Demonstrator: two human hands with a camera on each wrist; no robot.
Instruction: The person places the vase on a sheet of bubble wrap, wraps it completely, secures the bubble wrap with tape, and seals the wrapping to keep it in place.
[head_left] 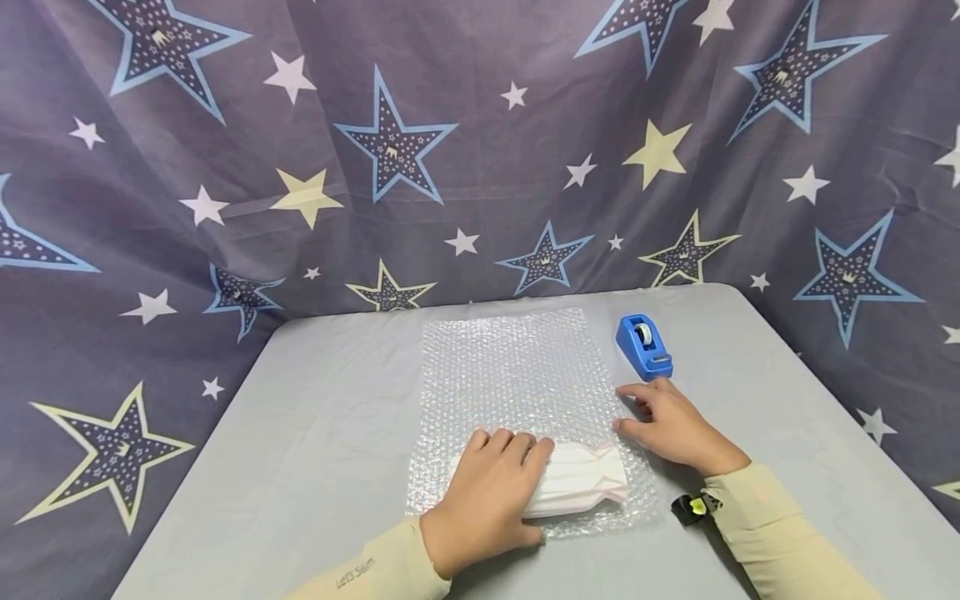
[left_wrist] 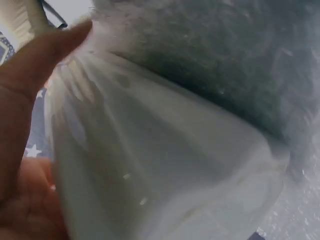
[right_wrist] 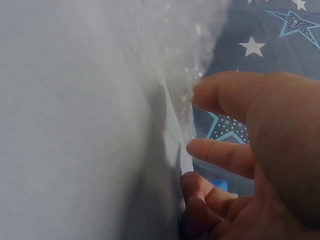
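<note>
A white, pleated vase-like object (head_left: 577, 482) with pinkish edges lies on its side on the near part of a sheet of bubble wrap (head_left: 510, 367). My left hand (head_left: 491, 492) grips its left part from above, fingers over the far side and thumb on the near side. The left wrist view shows its glossy, faceted side (left_wrist: 165, 150) close up, with the thumb (left_wrist: 40, 65) along it. At the right edge of the wrap is my right hand (head_left: 671, 425), thumb and forefinger apart. In the right wrist view its fingertips (right_wrist: 197, 147) are right at that edge.
A blue tape dispenser (head_left: 643, 346) with a roll of tape stands beyond the right hand, beside the wrap. The grey-covered table (head_left: 322, 417) ends at a star-patterned cloth (head_left: 480, 150) behind. A dark strap with a yellow-green part (head_left: 696, 507) is at the right wrist.
</note>
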